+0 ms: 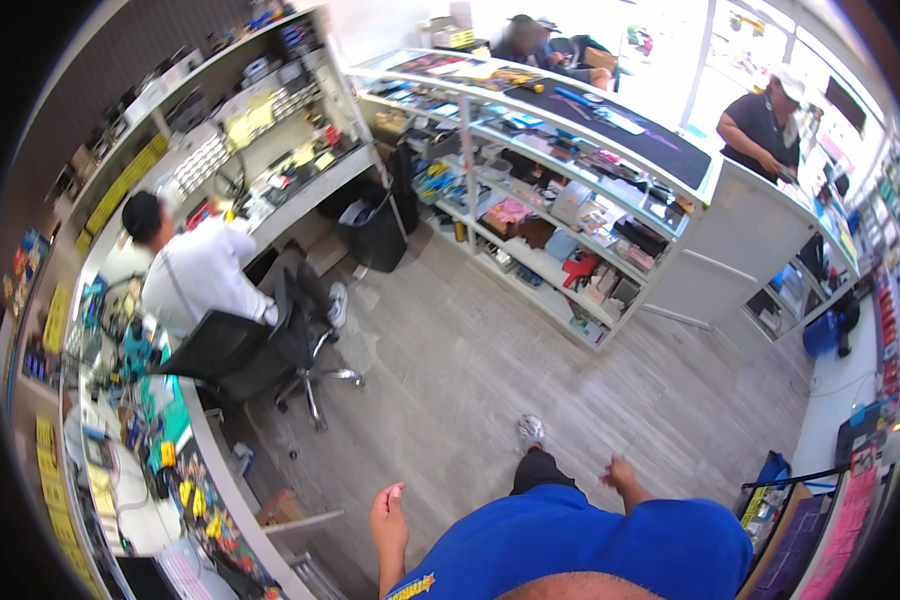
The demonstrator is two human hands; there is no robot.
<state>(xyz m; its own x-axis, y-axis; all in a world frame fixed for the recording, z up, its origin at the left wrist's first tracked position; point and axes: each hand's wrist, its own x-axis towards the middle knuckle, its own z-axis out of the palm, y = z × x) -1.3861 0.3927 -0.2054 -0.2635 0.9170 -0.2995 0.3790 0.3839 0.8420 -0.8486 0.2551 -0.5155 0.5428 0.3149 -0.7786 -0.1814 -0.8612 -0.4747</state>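
While the person in the bright blue shirt (570, 545) is out on the grey wood-plank floor (440, 340), the bare left hand (388, 515) is raised, loosely curled around nothing visible; the bare right hand (622, 475) looks empty too, though I can't be sure. Nearest the left one, a thin pale panel (315, 521) juts beside the long cluttered white workbench (238, 495); a careless swing might rap knuckles. The black wheeled office chair (230, 350) could clip a foot if rolled back.

Yours: left hand (388, 517), one; right hand (620, 474), one; shoe on your foot (531, 430), one. Around you: swivel chair (232, 362), one; black bin (378, 242), one.
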